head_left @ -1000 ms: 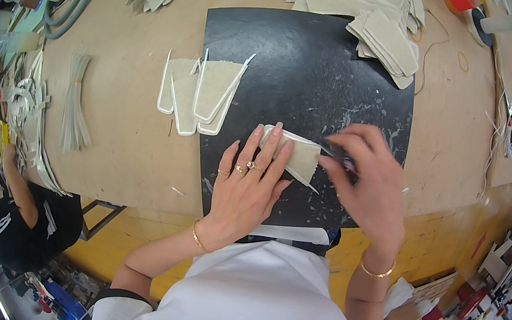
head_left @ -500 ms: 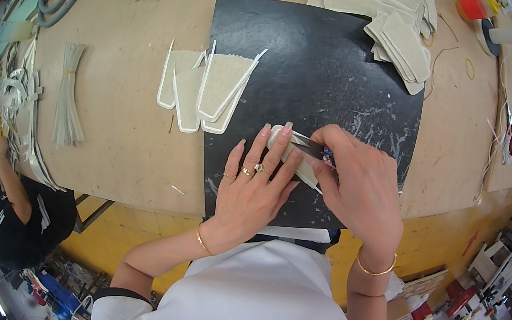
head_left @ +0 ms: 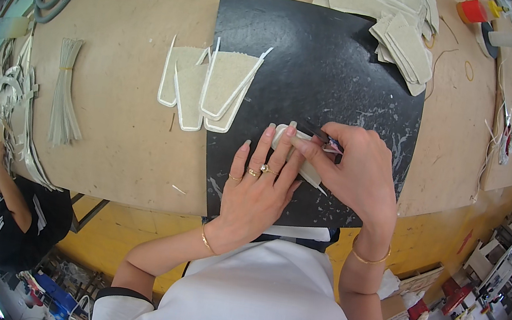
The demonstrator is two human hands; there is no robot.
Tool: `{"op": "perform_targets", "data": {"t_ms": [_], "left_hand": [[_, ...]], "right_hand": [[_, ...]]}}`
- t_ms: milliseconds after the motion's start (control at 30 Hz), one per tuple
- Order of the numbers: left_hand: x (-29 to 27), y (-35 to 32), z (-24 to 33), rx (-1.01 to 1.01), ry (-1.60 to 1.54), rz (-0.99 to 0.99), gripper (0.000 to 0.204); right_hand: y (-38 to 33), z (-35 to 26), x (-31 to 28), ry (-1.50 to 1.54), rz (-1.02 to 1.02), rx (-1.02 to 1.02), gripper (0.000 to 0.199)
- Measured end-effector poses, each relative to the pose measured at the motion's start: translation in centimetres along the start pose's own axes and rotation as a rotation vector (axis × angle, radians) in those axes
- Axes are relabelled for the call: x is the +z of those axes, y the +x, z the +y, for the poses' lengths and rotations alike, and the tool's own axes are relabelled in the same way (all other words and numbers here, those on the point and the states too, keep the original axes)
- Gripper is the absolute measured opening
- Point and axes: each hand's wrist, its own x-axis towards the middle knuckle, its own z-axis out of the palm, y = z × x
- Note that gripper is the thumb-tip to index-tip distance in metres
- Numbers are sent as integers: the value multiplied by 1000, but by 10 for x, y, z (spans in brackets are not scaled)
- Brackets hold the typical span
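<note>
On the black cutting mat (head_left: 324, 57), a small beige fabric piece (head_left: 312, 172) with a white strip along its edge lies beneath my hands. My left hand (head_left: 258, 190) is spread flat, its fingertips pressing the rounded end of that piece. My right hand (head_left: 360, 169) is closed around small dark-bladed scissors (head_left: 316, 131), their handle mostly hidden in the palm. The right thumb rests against the white edging beside my left fingertips. To the left, several edged beige pieces (head_left: 227, 86) overlap, partly on the mat and partly on the table.
Stacked beige pieces (head_left: 401, 49) cover the mat's far right corner, with more fabric behind. A tied bundle of white strips (head_left: 66, 92) lies left on the table (head_left: 123, 160). A red bottle (head_left: 471, 12) stands far right. Another person's arm (head_left: 11, 180) reaches in at left.
My right hand has swung the scissors blades up and away from the fabric edge. Its thumb has moved left onto the white edging. The left hand stays on the piece.
</note>
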Motion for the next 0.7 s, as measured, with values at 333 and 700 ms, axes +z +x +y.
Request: {"op": "perform_targets", "data": {"t_ms": [333,700], "left_hand": [[-6,1,3,-48,-111,5,63],[-15,9,14,-97,9,-47,63]], "right_hand": [[-17,18,-5,99,13,99,30],[-42,52,-8,335,61,309,30]]}}
